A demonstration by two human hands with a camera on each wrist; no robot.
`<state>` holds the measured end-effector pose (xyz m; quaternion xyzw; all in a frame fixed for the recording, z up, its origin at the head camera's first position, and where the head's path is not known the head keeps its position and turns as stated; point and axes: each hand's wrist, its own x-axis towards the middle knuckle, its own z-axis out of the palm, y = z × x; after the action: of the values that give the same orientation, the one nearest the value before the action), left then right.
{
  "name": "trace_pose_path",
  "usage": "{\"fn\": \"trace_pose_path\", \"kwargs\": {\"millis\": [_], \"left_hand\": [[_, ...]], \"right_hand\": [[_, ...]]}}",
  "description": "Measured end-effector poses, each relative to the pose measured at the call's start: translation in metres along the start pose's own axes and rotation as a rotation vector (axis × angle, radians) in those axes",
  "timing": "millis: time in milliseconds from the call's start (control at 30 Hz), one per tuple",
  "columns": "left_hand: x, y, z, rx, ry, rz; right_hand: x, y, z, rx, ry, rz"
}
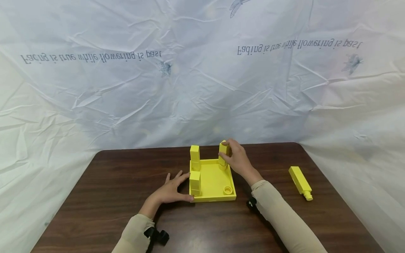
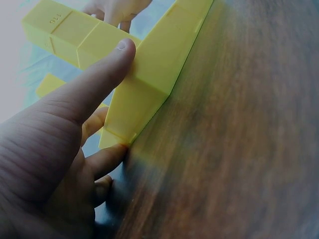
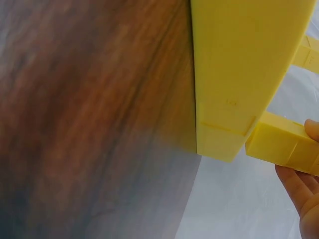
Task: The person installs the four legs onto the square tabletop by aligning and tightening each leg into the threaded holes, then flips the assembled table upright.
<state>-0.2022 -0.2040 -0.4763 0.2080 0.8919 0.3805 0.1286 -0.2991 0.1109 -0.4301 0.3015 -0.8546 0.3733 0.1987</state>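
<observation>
A yellow square tabletop [image 1: 212,181] with a raised rim lies underside up. Square yellow legs stand upright at its back-left [image 1: 194,154] and front-left [image 1: 195,182] corners. My right hand [image 1: 238,158] pinches a third yellow table leg [image 1: 223,149] between thumb and fingers; that leg stands upright at the back-right corner. An open round socket [image 1: 227,190] shows at the front-right corner. My left hand [image 1: 169,191] braces the front-left corner, its fingers spread along the left side. In the left wrist view its thumb [image 2: 107,72] presses the front wall.
A loose yellow leg [image 1: 300,181] with a threaded end lies on the brown wooden table [image 1: 120,186] at the right. Behind the table's back edge hangs a wrinkled white sheet [image 1: 202,91] with printed lettering. Each forearm wears a black strap mount.
</observation>
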Motion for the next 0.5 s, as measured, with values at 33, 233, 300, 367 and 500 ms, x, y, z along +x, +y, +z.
{"fn": "trace_pose_path", "kwargs": {"millis": [33,233,300,367,500], "left_hand": [[0.0,0.0,0.0,0.0,-0.001,-0.002],[-0.002,-0.001,0.0,-0.002,-0.002,-0.011],[-0.002,0.0,0.0,-0.002,0.0,-0.007],[-0.002,0.0,0.0,0.002,-0.001,-0.006],[-0.001,0.0,0.0,0.004,0.001,-0.002]], "right_hand": [[0.0,0.0,0.0,0.006,-0.005,0.007],[0.002,0.001,-0.006,0.064,-0.094,0.035],[0.003,0.002,-0.011,0.105,-0.139,0.043],[0.005,0.004,-0.017,0.151,-0.18,0.052],[0.009,0.009,-0.025,0.264,-0.248,0.065]]}}
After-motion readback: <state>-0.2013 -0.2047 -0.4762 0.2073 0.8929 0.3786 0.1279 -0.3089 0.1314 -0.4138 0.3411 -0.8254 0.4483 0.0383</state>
